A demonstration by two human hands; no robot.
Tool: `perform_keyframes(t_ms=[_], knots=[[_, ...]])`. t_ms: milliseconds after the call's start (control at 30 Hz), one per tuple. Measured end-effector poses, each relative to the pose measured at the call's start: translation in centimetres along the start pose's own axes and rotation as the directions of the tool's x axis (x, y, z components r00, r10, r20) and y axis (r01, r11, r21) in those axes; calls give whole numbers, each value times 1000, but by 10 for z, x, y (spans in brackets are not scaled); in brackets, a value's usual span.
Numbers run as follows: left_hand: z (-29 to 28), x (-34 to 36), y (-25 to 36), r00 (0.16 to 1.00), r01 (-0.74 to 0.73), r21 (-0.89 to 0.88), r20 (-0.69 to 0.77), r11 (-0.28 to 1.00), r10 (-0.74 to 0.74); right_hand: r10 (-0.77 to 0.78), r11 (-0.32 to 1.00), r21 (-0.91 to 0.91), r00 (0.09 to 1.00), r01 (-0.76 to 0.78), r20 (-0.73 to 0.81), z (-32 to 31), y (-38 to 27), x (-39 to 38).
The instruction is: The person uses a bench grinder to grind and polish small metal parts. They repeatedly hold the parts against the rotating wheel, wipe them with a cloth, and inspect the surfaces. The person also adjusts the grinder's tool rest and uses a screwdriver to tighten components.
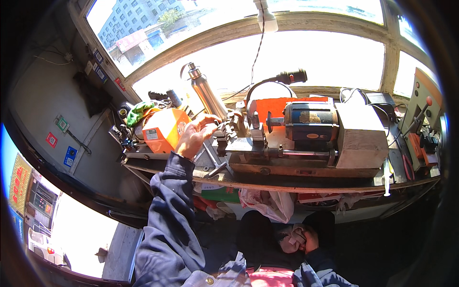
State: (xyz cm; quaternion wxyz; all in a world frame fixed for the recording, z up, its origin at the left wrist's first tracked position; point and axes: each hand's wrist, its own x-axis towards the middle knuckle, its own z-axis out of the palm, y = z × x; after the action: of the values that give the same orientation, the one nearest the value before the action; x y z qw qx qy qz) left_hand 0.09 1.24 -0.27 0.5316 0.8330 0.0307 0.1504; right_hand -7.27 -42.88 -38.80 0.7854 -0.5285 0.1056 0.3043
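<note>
My left hand (193, 136) reaches forward over the bench to the left end of a key-cutting machine (311, 119). Its thumb and fingers pinch together beside the machine's metal clamp (227, 131); whatever lies between the fingertips is too small to tell. A T-shaped metal handle (214, 160) slants down just below that hand. Left of it stands an orange machine housing (165, 129). Low in my lap, my right hand (311, 239) is curled around a greyish-pink cloth (290, 239), with some fingers hidden.
Behind the clamp leans a steel bottle (208, 91). A black gooseneck lamp (290, 76) arches over the machine. At the right stands another machine with a red-knobbed lever (423, 107). Plastic bags (267, 203) hang below the bench edge; a window frame (330, 21) runs behind.
</note>
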Motion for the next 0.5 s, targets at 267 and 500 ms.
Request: perform_keyframes(t_ms=[267,500], knots=[[-2,-14,-1,989,-101,-23,-114,995,98,10,1000,5,999,-10,44,-4,3,0],[-16,-76,-25,949,64,172,-316,983,-7,18,1000,-19,999,-17,30,3,-5,-5]])
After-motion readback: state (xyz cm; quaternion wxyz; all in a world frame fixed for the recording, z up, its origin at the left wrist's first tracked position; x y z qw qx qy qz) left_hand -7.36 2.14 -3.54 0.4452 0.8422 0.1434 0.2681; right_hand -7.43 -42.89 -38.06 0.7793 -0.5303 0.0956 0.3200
